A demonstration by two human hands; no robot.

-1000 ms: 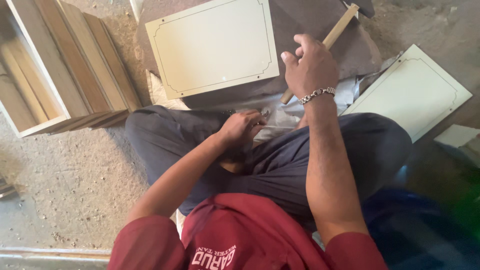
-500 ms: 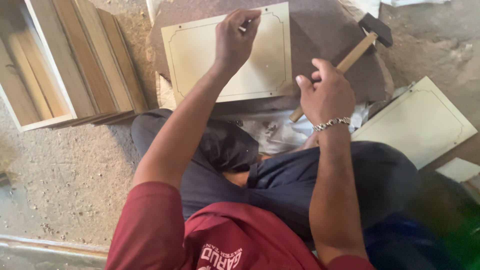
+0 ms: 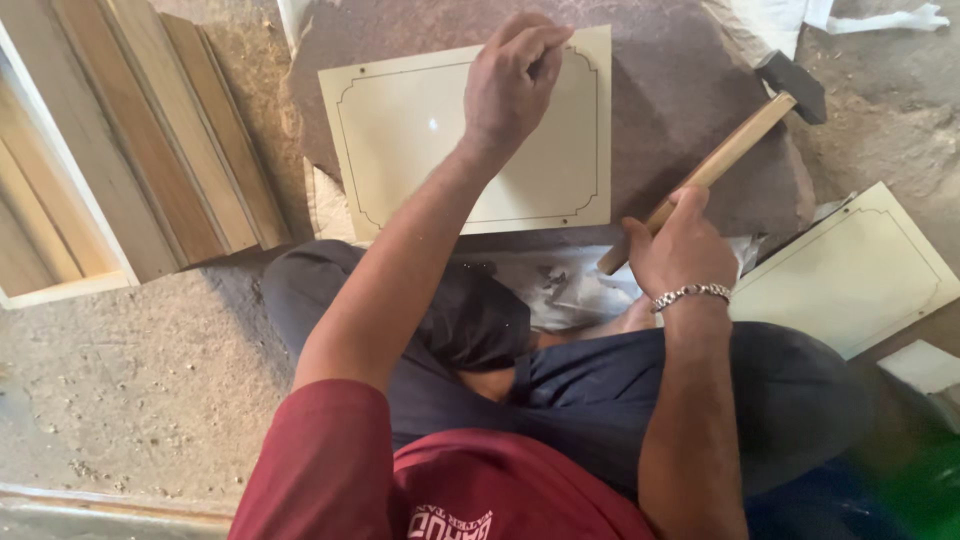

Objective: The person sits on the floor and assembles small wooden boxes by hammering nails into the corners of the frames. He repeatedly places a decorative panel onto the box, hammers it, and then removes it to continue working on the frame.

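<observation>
My left hand (image 3: pixel 515 85) pinches something tiny, likely a nail, at the panel's (image 3: pixel 420 140) top edge; right hand (image 3: pixel 685 250) grips the hammer (image 3: pixel 720 160). I'd hold it upright, tap lightly.

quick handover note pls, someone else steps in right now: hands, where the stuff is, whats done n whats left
Left hand: fingertips pinched at the top edge of the cream panel on the brown slab; anything pinched is too small to see.
Right hand: grips the hammer, head raised off the slab.
Second cream panel lies to the right.
Done: panel laid flat.
Left: no hammer blow yet.
</observation>
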